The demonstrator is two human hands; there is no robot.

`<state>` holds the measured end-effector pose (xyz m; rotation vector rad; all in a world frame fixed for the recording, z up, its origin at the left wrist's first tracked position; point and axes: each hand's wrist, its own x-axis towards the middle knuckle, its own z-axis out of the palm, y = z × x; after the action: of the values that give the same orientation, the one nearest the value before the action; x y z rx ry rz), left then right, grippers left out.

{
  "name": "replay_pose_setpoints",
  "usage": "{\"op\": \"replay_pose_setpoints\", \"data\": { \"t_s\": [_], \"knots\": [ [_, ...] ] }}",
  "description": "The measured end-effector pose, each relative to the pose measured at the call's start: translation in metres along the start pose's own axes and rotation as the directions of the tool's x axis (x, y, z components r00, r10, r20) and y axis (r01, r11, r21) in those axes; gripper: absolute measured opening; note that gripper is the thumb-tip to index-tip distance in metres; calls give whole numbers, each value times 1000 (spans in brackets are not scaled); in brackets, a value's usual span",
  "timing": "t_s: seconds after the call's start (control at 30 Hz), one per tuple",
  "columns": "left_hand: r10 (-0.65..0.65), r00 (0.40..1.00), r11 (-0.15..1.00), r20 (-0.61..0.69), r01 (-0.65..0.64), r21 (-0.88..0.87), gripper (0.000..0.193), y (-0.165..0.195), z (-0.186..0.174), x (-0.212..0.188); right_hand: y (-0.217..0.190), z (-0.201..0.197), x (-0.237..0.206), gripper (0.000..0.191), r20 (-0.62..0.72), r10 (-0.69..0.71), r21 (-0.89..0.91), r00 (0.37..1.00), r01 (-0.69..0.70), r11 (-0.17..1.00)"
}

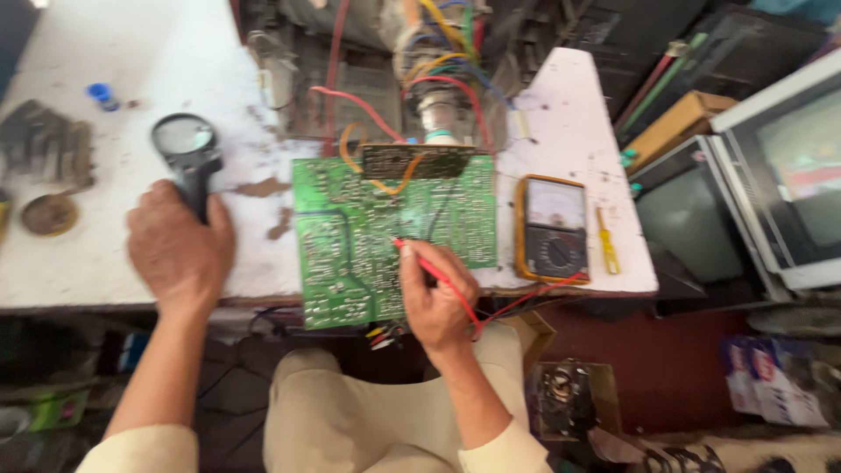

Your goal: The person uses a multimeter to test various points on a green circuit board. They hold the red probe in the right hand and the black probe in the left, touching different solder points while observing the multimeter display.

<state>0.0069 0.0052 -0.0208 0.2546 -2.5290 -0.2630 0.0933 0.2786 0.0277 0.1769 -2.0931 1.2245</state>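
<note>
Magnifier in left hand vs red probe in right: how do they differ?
The magnifying glass is black and chunky with a round lens; the red probe is thin and pointed. The left hand wraps the magnifier's handle over the white bench; the right hand pinches the probe, tip on the green circuit board. Both are hand-held.

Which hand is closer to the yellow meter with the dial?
The right hand. It rests on the green circuit board with a red probe, just left of the yellow meter. The left hand grips a magnifying glass, far across the board.
</note>
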Motion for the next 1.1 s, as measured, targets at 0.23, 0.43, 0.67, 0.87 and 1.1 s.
{"op": "replay_pose_setpoints", "data": {
  "t_s": [0.23, 0.43, 0.67, 0.87, 1.1],
  "knots": [
    [-21, 998, 1000, 67, 21, -8, 41, -2, -1, 8, -7, 1, 10, 9, -14, -13, 37, 1000, 14, 999],
    [-22, 998, 1000, 66, 22, 8, 41, 2, -5, 11, -6, 0, 12, 10, -6, -29, 40, 1000, 29, 999],
    [-39, 996, 999, 82, 42, -33, 39, 2, -5, 13, -8, 1, 13, 8, -5, -13, 2, 1000, 13, 1000],
    [-34, 999, 998, 8, 34, -43, 38, 5, -3, 19, -2, 10, 14, 8, -5, -19, -29, 1000, 19, 999],
    [-77, 996, 992, 38, 80, -97, 39, 16, -1, 31, 13, 10, 19, 9, 10, -36, -24, 999, 36, 999]
  ]
}}
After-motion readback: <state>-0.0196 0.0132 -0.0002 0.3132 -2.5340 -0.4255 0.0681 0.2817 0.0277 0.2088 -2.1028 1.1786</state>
